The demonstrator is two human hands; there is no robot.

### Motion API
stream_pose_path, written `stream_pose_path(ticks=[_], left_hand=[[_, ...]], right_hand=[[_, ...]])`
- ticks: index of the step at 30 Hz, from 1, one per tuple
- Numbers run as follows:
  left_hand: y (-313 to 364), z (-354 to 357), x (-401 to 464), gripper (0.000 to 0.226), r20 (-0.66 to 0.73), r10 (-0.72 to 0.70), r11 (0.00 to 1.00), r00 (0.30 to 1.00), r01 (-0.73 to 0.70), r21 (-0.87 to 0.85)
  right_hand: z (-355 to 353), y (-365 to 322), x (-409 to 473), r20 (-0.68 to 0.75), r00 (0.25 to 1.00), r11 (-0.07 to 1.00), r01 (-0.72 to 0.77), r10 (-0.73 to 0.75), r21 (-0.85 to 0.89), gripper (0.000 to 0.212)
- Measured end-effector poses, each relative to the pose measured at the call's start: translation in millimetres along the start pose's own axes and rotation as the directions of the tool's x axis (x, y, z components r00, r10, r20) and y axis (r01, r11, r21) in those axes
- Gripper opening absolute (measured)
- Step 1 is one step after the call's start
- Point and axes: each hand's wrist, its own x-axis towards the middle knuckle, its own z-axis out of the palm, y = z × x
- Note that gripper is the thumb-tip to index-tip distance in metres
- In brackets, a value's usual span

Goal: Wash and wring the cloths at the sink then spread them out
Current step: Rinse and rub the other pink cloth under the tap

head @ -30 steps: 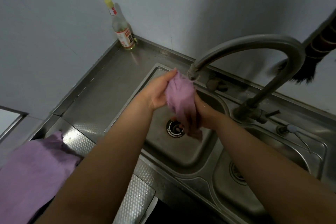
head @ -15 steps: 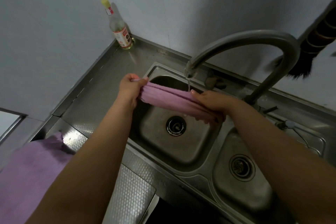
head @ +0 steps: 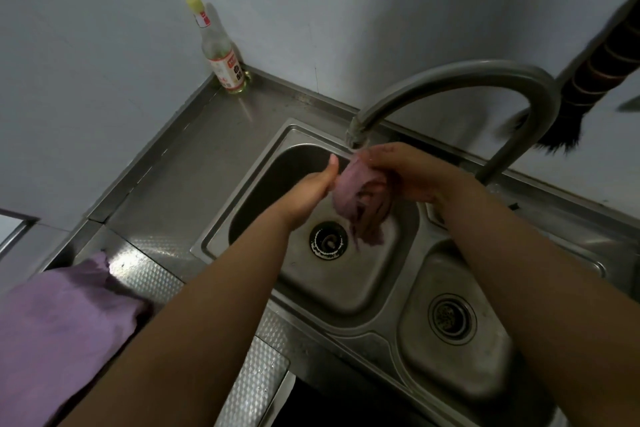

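Observation:
A wet purple cloth (head: 360,204) hangs bunched over the left basin of the steel sink (head: 346,291), right under the tap spout (head: 356,135). My left hand (head: 308,196) grips its left side, thumb up. My right hand (head: 408,173) grips its top from the right, fingers curled into the folds. The cloth's lower end dangles toward the drain (head: 327,241). A second purple cloth (head: 59,333) lies spread on the counter at the lower left.
A curved steel tap (head: 485,80) arches over the sink. A clear bottle with a yellow cap (head: 220,52) stands in the back corner. A smaller right basin (head: 450,322) sits beside the left one. A dark brush (head: 588,80) hangs on the right wall.
The cloth was stretched between my hands half a second ago. My hands have come together under the spout and the cloth is now bunched and hanging.

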Motion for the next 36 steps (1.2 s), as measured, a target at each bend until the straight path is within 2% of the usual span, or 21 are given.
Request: stream_pose_path(ticks=[2,3,5,7,8,10,12,14,16,18,19,21,23,25,28,30,32,36], left_hand=[[-4,-5,1,0.073,0.025,0.047,0.991,0.999,-0.043,-0.126],[-4,-8,0,0.074,0.055,0.074,0.982,0.996,-0.064,-0.176],[-5,-17,-1,0.068,0.075,0.117,0.975,0.99,-0.1,-0.2],[-4,-28,-6,0.047,0.048,0.121,0.983,0.991,-0.113,-0.148],[-3,-33,-9,0.036,0.049,0.109,0.987,0.993,-0.102,-0.123],[-2,-46,-15,0.032,0.081,0.078,0.997,0.994,-0.076,-0.028],[0,-56,-20,0.032,0.108,0.026,0.994,0.994,-0.038,0.103],[-2,-62,-24,0.028,0.072,-0.01,0.992,0.997,0.001,0.124],[-9,-57,-23,0.022,-0.012,0.007,1.0,1.0,-0.007,0.002],[-16,-43,-12,0.019,-0.171,0.02,0.968,0.985,-0.061,-0.242],[-16,-34,-4,0.02,-0.259,-0.009,0.934,0.966,-0.084,-0.346],[-5,-14,8,0.023,-0.369,-0.102,0.88,0.924,-0.09,-0.466],[12,6,14,0.03,-0.424,-0.16,0.86,0.891,-0.085,-0.504],[22,31,16,0.036,-0.453,-0.168,0.876,0.875,-0.078,-0.476],[27,59,15,0.037,-0.455,-0.172,0.91,0.874,-0.035,-0.412],[30,58,16,0.03,-0.484,-0.192,0.899,0.854,-0.044,-0.435],[32,46,19,0.025,-0.526,-0.224,0.884,0.821,-0.056,-0.464],[27,59,16,0.041,-0.452,-0.29,0.909,0.843,0.095,-0.406]], right_hand=[[-10,0,0,-0.052,0.998,0.996,-0.037,0.033,-0.084,0.066],[-12,-1,0,-0.102,0.993,0.984,-0.07,0.054,-0.163,0.064],[-11,-4,0,-0.224,0.973,0.926,-0.127,0.047,-0.357,0.046],[-11,-8,0,-0.324,0.945,0.827,-0.148,-0.043,-0.543,0.033],[-11,-9,-2,-0.343,0.935,0.786,-0.143,-0.092,-0.601,0.027],[-9,-8,-7,-0.35,0.929,0.745,-0.146,-0.124,-0.651,0.013],[-8,-3,-9,-0.355,0.928,0.81,-0.124,-0.109,-0.573,0.009],[-6,3,-7,-0.383,0.917,0.932,-0.039,-0.11,-0.359,0.014],[-3,7,-1,-0.413,0.903,0.989,0.071,-0.121,-0.133,0.017],[0,10,4,-0.457,0.879,0.99,0.14,-0.136,-0.026,0.016],[4,10,6,-0.488,0.858,0.987,0.151,-0.159,-0.056,0.017],[19,16,8,-0.516,0.817,0.949,0.116,-0.259,-0.292,0.023],[46,25,11,-0.496,0.797,0.851,0.042,-0.345,-0.524,0.036],[64,29,19,-0.537,0.746,0.779,-0.039,-0.394,-0.626,0.041],[49,15,33,-0.688,0.65,0.816,-0.178,-0.321,-0.549,0.034],[47,14,33,-0.701,0.666,0.865,-0.168,-0.254,-0.473,0.032],[59,26,35,-0.632,0.738,0.874,-0.122,-0.237,-0.47,0.031],[46,31,48,-0.712,0.679,0.919,-0.142,-0.179,-0.367,0.034]])
